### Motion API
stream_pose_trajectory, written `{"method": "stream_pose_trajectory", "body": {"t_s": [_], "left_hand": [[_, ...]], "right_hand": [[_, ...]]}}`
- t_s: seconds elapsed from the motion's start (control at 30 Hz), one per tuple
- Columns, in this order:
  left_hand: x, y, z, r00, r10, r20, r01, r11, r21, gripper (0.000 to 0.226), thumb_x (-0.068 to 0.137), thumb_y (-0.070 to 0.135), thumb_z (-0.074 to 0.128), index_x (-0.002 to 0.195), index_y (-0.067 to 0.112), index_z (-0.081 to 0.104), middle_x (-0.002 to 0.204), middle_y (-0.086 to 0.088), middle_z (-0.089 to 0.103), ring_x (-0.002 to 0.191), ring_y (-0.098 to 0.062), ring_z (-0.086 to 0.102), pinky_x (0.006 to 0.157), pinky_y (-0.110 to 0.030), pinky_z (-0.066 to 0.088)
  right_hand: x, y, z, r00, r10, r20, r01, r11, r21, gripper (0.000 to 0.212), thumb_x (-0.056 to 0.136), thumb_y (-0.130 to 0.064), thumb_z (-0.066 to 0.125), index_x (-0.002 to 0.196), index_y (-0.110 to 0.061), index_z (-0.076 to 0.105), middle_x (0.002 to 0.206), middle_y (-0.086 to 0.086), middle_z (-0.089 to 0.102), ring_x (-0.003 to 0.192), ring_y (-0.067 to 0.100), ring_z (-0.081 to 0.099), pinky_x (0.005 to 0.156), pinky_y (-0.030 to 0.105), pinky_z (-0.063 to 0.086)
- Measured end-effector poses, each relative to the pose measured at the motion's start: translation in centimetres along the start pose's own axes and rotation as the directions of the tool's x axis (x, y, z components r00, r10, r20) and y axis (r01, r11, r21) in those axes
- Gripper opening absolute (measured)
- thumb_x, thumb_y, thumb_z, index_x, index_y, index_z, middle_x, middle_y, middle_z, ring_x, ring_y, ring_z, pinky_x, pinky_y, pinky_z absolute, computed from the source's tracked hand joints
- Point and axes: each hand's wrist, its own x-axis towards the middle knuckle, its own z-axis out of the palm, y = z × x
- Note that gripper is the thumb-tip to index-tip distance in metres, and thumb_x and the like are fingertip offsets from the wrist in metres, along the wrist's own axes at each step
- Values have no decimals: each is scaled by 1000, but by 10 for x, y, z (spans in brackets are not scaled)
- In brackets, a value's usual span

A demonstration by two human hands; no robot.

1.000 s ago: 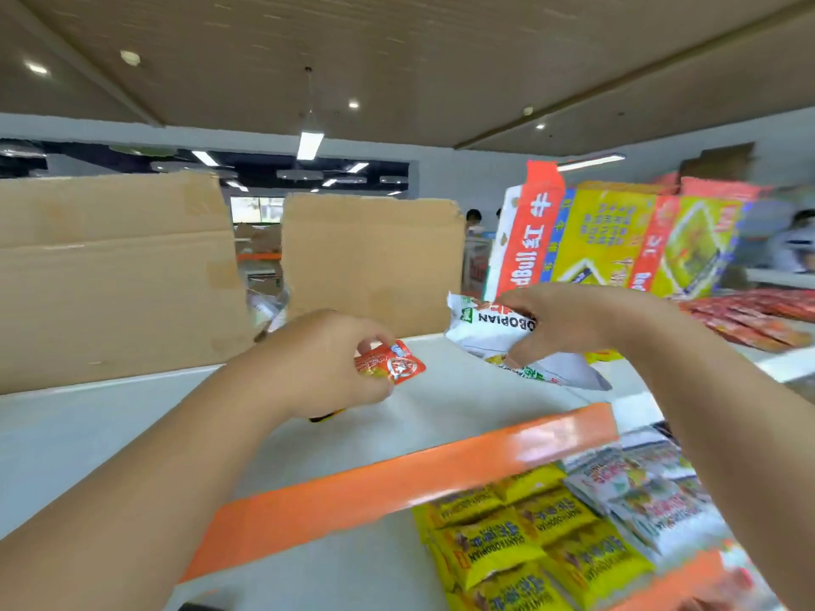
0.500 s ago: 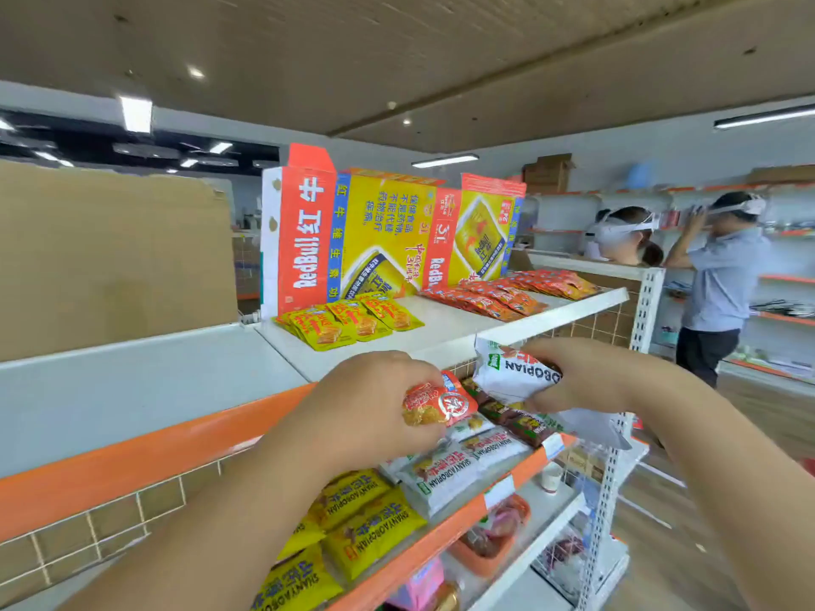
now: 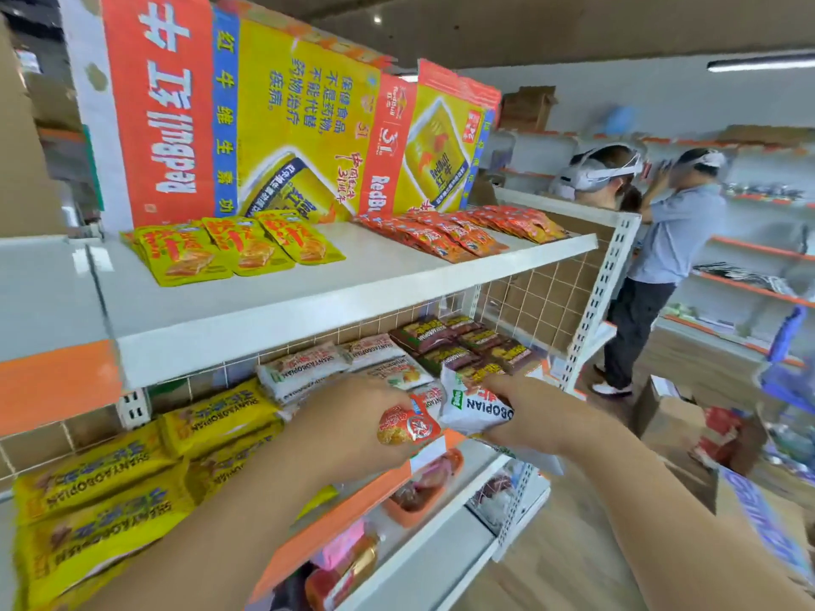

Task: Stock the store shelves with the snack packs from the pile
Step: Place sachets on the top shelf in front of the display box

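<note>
1. Left hand [image 3: 353, 427] pinches a small red snack pack [image 3: 408, 427]; its fingertips are mostly hidden.
2. Right hand [image 3: 527, 418] grips a white snack pack [image 3: 474, 407], seemingly crumpled, above the middle shelf [image 3: 370, 496] front edge.

Three yellow packs [image 3: 247, 246] lie on the upper shelf [image 3: 353, 297] (each may be a stack). Two RedBull cartons [image 3: 282, 103] stand there, and two people [image 3: 674, 240] are in view.

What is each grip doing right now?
Left grip: closed, holding a red pack.
Right grip: closed, holding a white pack.
</note>
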Motion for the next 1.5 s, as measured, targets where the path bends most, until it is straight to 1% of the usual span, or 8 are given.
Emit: {"method": "stream_pose_trajectory", "body": {"t_s": [0.2, 0.47, 0.67, 0.8, 0.93, 1.17, 1.33, 1.5], "left_hand": [[39, -28, 65, 995, -90, 48, 93, 994, -62, 58, 75, 67, 59, 128, 46, 59, 116, 15, 63, 110, -11, 55, 86, -31, 49], [53, -38, 92, 973, -227, 29, 229, 968, -105, 60, 75, 68, 60, 129, 42, 60, 120, 18, 62, 113, -10, 53, 89, -31, 49], [71, -30, 112, 929, -370, -21, 367, 926, -87, 53, 79, 63, 61, 128, 43, 61, 117, 20, 62, 108, -7, 53, 88, -32, 49], [80, -25, 132, 858, -505, -91, 502, 863, -53, 47, 79, 56, 67, 123, 40, 66, 121, 16, 66, 109, -11, 60, 86, -28, 51], [84, -18, 156, 759, -621, -195, 631, 776, -14, 39, 70, 48, 73, 106, 34, 70, 104, 12, 71, 93, -15, 66, 75, -27, 53], [79, -14, 184, 606, -715, -349, 728, 675, -120, 48, 68, 41, 79, 114, 32, 69, 108, 9, 71, 95, -16, 65, 76, -26, 52], [80, -9, 192, 561, -741, -368, 763, 636, -118, 50, 68, 47, 76, 115, 32, 69, 109, 9, 71, 95, -16, 67, 76, -30, 57], [81, -9, 197, 560, -735, -382, 765, 636, -102, 49, 71, 48, 75, 117, 32, 67, 108, 10, 70, 95, -16, 65, 75, -32, 57]], "right_hand": [[62, 34, 28, 999, 42, 15, -42, 999, -3, 37, 78, -36, 72, 106, -36, 47, 102, -5, 61, 92, 18, 59, 76, 35, 49], [125, 61, 57, 998, -24, 52, 21, 998, 65, 34, 79, -30, 74, 108, -32, 57, 95, -10, 66, 83, 9, 62, 69, 28, 52], [192, 77, 70, 976, -172, 132, 175, 985, -8, 48, 78, -30, 75, 123, -25, 57, 113, -4, 64, 105, 19, 62, 85, 36, 52], [235, 84, 72, 930, -309, 199, 337, 933, -127, 57, 84, -31, 71, 136, -25, 49, 128, -1, 58, 116, 23, 57, 92, 39, 51], [267, 85, 80, 850, -480, 218, 519, 834, -186, 44, 82, -30, 71, 120, -23, 51, 101, -5, 54, 91, 21, 55, 76, 39, 50], [289, 85, 109, 782, -595, 182, 623, 751, -220, 25, 81, -30, 69, 96, -25, 50, 92, -7, 52, 88, 23, 54, 75, 40, 43], [294, 89, 125, 751, -636, 177, 660, 724, -199, 73, 82, -31, 66, 146, -40, 31, 139, -7, 52, 128, 24, 48, 103, 56, 40], [289, 89, 131, 711, -680, 182, 703, 675, -225, 83, 79, -50, 65, 149, -47, 20, 151, -5, 36, 140, 26, 33, 111, 61, 23]]}}
